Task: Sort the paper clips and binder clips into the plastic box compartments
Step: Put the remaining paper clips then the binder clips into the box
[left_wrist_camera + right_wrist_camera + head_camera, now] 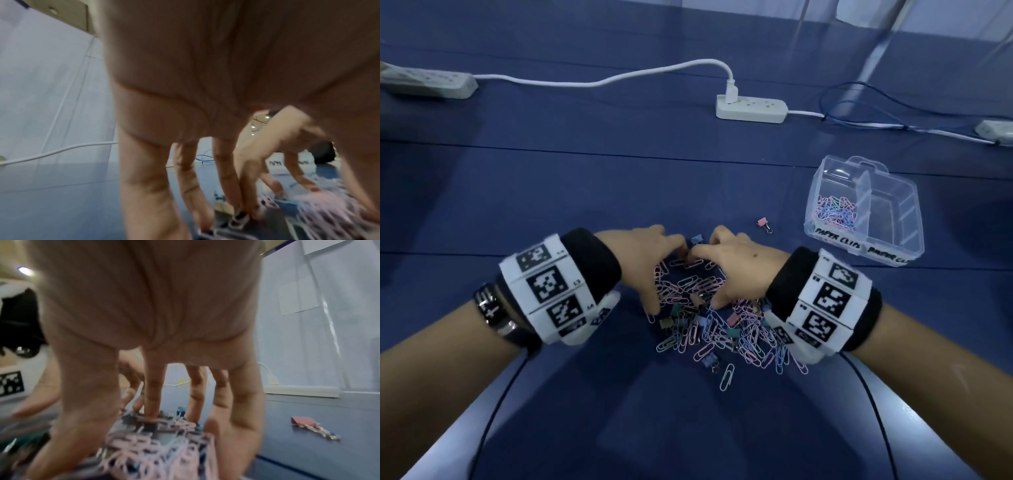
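A heap of pastel paper clips and small binder clips (pixel 709 318) lies on the blue cloth in the middle of the head view. Both hands stand over its far part with fingers spread and pointing down. My left hand (pixel 654 270) touches the clips with its fingertips (pixel 234 204). My right hand (pixel 726 274) faces it, and its fingers (pixel 153 402) press on the pink clips (pixel 154 451). Neither hand grips anything. The clear plastic box (pixel 893 202) stands at the right, with paper clips (pixel 835 212) in its left compartment. A pink binder clip (pixel 764 223) lies alone between heap and box.
A white power strip (pixel 751 109) with a plug and cord lies at the back centre. Another strip (pixel 428 82) sits far left and a third (pixel 996 132) far right, beside a blue cable (pixel 859 113). The lone pink binder clip (pixel 306 422) lies right of my right hand.
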Demonstrator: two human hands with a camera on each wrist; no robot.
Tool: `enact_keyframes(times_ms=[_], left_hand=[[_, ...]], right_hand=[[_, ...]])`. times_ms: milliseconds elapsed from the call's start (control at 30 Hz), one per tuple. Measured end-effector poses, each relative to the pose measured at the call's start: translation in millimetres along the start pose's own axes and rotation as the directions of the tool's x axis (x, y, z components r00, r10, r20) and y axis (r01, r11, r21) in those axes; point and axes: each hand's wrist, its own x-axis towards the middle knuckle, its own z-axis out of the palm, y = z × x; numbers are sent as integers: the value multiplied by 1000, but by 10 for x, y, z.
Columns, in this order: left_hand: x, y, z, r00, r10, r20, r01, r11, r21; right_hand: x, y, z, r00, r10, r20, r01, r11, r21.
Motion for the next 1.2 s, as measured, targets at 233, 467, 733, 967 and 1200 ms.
enact_keyframes(times_ms=[233, 467, 733, 967, 1200], left_hand=[[-3, 125, 167, 997, 34, -67, -37, 998, -50], [-1, 257, 221, 969, 174, -173, -181, 983, -26], [99, 381, 142, 976, 152, -159, -162, 985, -54], [220, 286, 28, 990, 110, -84, -135, 894, -428], [254, 241, -36, 994, 96, -55, -111, 830, -547]], right_hand=[[-17, 84, 88, 991, -97, -92, 96, 995, -17], [-75, 299, 72, 982, -63, -177, 63, 998, -7], [-49, 399, 90, 964, 4, -268, 14, 998, 67], [-221, 630, -114, 952, 145, -268, 64, 764, 642], [-354, 1175, -505, 760, 398, -514, 200, 609, 767]])
